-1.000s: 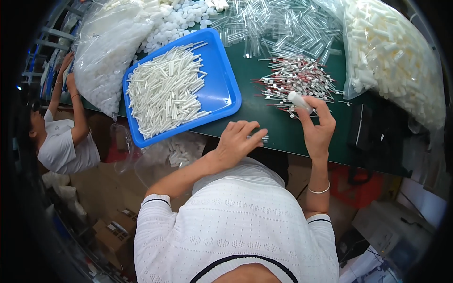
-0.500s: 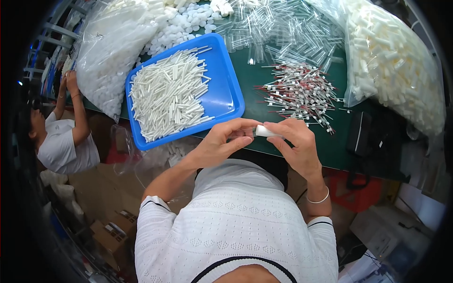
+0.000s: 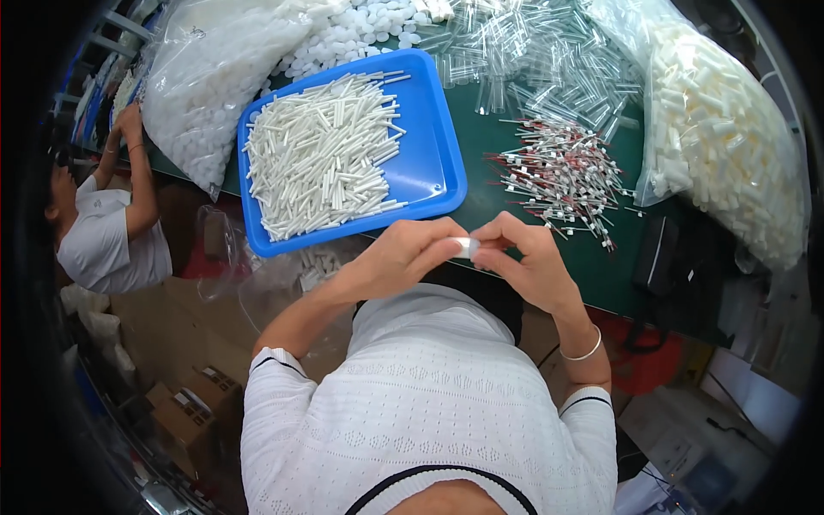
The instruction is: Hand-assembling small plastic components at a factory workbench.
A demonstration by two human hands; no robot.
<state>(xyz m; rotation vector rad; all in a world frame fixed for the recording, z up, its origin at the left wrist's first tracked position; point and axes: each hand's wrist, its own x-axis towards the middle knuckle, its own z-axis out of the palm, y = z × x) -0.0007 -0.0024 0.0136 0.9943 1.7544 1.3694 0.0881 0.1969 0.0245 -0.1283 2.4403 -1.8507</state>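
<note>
Over the near edge of the table, my two hands meet around one small white cylinder (image 3: pixel 461 247). My left hand (image 3: pixel 400 259) grips it between thumb and fingers, covering most of its length. At its right end sits a translucent, whitish round cap (image 3: pixel 472 245), pinched by the thumb and fingers of my right hand (image 3: pixel 534 264). Whether the cap is fully seated I cannot tell. Just beyond my left hand stands a blue tray (image 3: pixel 421 180) with many thin white sticks (image 3: pixel 322 154). Past my right hand lies a pile of red-and-white wired parts (image 3: pixel 566 176).
Clear plastic tubes (image 3: pixel 549 64) and whitish round caps (image 3: pixel 360 34) lie at the back of the green table (image 3: pixel 485 202). A bag of white cylinders (image 3: pixel 730 137) stands right, another clear bag (image 3: pixel 197 94) left. A black case (image 3: pixel 656 253) sits at the right edge; a person (image 3: pixel 120 215) works far left.
The white cylinder has passed from my right fingers into my left-hand grip. My right hand now pinches a translucent cap at its end. The view has shifted slightly.
</note>
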